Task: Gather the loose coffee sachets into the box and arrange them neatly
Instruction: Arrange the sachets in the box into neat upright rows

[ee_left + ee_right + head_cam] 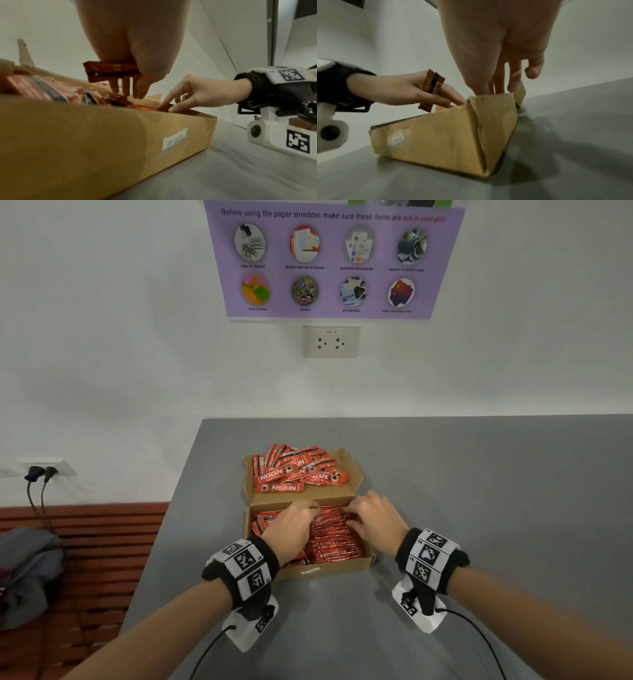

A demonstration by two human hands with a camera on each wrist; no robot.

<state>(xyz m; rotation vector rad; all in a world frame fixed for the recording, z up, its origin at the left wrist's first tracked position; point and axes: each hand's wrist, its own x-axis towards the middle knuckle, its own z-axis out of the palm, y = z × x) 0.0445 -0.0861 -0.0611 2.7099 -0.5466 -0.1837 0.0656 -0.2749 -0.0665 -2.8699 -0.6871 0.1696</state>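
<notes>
**Sachets going into the box**

Sachets point(337, 537) are lying packed in the cardboard box point(329, 570) on the grey table point(479, 474). The left hand point(291, 525) is pinching a few sachets point(111, 70) over it. The right hand point(375, 517) is reaching in with straight fingers, holding nothing. More loose sachets point(294, 472) are lying on the open lid at the far side.

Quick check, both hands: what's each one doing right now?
Left hand: holding a few coffee sachets against the palm, fingers reaching into the box.
Right hand: holding nothing, fingertips down among the sachets in the box.
</notes>
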